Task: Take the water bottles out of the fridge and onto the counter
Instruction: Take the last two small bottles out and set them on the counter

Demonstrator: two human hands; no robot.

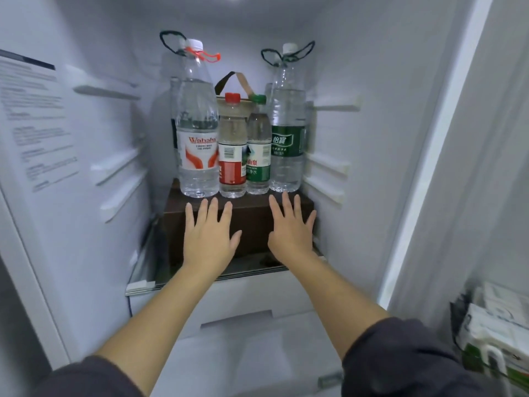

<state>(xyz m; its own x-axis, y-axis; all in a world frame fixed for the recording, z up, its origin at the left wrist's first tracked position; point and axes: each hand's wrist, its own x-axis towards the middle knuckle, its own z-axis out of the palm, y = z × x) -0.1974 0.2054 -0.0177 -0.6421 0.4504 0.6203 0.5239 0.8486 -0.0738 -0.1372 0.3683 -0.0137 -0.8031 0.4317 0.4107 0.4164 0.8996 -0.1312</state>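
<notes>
Inside the open fridge, several water bottles stand in a row on a dark brown box (246,222). From the left: a tall Wahaha bottle (197,124) with an orange carry loop, a small red-capped bottle (232,150), a small green-capped bottle (258,150), and a tall green-labelled bottle (287,124) with a black loop. Another tall bottle (171,110) is partly hidden behind the Wahaha one. My left hand (210,239) and my right hand (290,230) are both open with fingers spread, just below and in front of the bottles, touching none.
The box rests on a glass shelf (143,277) above white drawers (252,299). Shelf rails line both fridge walls. A tan bag with a strap (237,81) stands behind the small bottles. Cartons (492,328) sit in the door bin at lower right.
</notes>
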